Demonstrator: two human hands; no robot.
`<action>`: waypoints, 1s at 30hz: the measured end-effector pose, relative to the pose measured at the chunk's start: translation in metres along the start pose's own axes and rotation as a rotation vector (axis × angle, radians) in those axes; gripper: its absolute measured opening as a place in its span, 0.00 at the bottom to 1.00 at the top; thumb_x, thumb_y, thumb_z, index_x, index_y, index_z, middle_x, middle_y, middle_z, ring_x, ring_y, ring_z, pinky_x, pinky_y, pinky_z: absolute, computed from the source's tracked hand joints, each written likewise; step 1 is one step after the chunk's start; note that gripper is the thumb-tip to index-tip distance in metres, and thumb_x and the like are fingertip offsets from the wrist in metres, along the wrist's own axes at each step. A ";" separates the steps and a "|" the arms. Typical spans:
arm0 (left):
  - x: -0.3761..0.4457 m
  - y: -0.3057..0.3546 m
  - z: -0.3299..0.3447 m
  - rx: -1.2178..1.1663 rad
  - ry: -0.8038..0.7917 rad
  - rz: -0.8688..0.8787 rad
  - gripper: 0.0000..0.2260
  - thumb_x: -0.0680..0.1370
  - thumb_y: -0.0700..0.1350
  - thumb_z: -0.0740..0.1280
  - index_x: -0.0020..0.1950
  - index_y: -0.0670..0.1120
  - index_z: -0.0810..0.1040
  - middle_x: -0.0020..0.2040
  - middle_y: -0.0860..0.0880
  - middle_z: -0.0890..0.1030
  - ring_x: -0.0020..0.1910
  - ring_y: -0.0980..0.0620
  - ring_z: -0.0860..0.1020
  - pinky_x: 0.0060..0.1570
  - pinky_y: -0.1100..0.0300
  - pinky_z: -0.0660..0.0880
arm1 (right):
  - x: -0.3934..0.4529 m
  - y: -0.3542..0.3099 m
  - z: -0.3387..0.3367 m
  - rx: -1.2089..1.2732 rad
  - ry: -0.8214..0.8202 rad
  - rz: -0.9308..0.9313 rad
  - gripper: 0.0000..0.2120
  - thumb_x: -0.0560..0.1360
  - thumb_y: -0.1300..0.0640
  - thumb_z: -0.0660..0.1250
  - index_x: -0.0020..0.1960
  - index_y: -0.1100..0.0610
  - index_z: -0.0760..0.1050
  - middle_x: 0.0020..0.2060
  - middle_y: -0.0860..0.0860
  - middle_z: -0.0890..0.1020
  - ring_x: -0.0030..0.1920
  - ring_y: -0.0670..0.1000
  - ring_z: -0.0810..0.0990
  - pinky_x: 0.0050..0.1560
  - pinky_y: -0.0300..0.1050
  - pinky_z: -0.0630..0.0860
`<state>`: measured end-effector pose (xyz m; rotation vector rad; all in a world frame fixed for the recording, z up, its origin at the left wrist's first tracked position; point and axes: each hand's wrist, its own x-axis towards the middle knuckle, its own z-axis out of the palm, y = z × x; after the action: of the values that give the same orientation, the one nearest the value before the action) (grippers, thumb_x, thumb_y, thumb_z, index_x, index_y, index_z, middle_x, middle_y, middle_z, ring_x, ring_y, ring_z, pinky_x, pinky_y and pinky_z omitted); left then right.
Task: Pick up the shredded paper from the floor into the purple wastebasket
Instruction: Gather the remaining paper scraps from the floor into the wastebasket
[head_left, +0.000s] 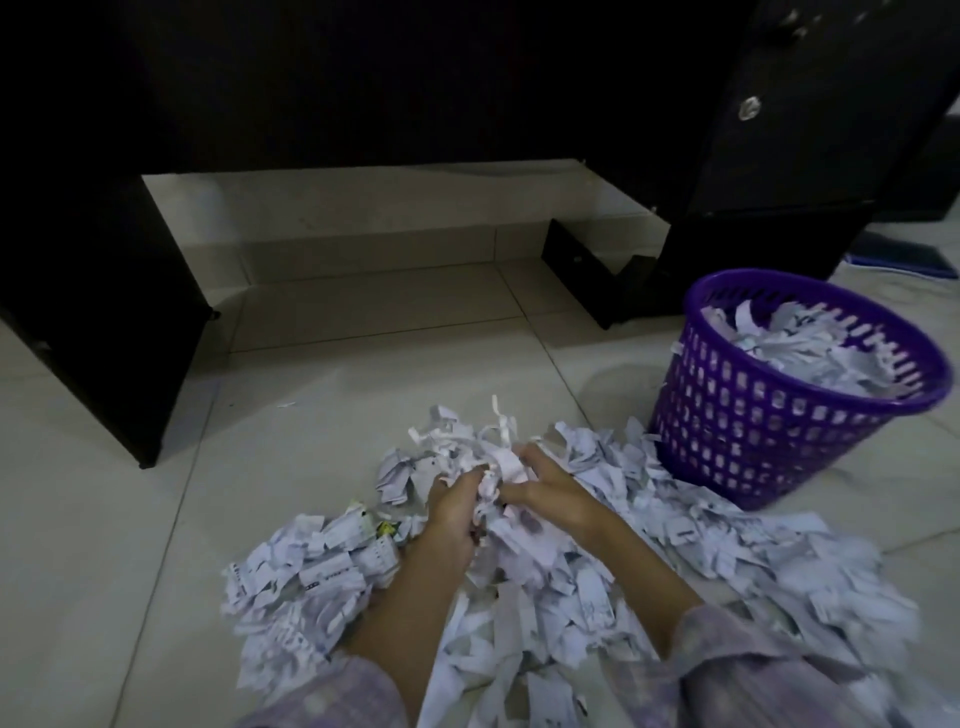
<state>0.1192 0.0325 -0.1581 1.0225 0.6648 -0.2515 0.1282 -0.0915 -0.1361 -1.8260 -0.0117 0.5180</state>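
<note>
Step in hand: you are gathering a handful from the middle of the shredded paper (545, 561) heap on the floor (130, 519).
Left hand (457, 512): your fingers curl into the strips and hold a bunch, pressed toward the other hand.
Right hand (550, 486): its fingers curl round the same bunch from the opposite side, so your grip is a two-handed clasp.
Where the paper is: most of it lies spread on the floor round your forearms; a good share already sits in the purple wastebasket (769, 431), which stands upright to your right, touching the heap's far edge.
Doing it well: squeeze the bunch firmly between both palms before lifting, since loose strips stick up from the top and will likely shed. Carry it low across to the basket and let go only once your hands are over the rim.
Risk: the basket looks nearly full near its rim, so you may need to press the load down.
Count: one wastebasket, one large heap, two hands at work; the strips are too many to count.
Progress: my judgement is roughly half remains.
</note>
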 end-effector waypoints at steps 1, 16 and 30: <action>0.002 -0.003 -0.002 -0.007 0.046 0.000 0.35 0.67 0.44 0.74 0.71 0.38 0.67 0.61 0.33 0.77 0.51 0.36 0.80 0.39 0.51 0.79 | -0.002 0.001 -0.003 0.025 -0.021 0.028 0.21 0.71 0.57 0.73 0.62 0.52 0.72 0.58 0.48 0.77 0.60 0.48 0.76 0.55 0.38 0.73; -0.018 0.003 0.000 0.124 -0.099 -0.127 0.15 0.74 0.41 0.70 0.59 0.37 0.76 0.54 0.37 0.80 0.37 0.42 0.81 0.35 0.55 0.78 | -0.055 0.041 0.014 1.092 -0.001 0.304 0.39 0.70 0.32 0.63 0.68 0.62 0.71 0.65 0.64 0.74 0.61 0.66 0.75 0.52 0.61 0.75; -0.018 0.008 -0.004 0.747 -0.077 -0.142 0.27 0.67 0.37 0.72 0.65 0.34 0.72 0.45 0.40 0.76 0.37 0.47 0.74 0.35 0.58 0.72 | -0.027 0.025 0.002 0.669 -0.013 0.132 0.30 0.59 0.52 0.77 0.57 0.64 0.80 0.56 0.63 0.82 0.59 0.63 0.79 0.67 0.60 0.70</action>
<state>0.1074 0.0385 -0.1426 1.6682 0.5801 -0.6935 0.0969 -0.1045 -0.1508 -1.1723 0.2471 0.5454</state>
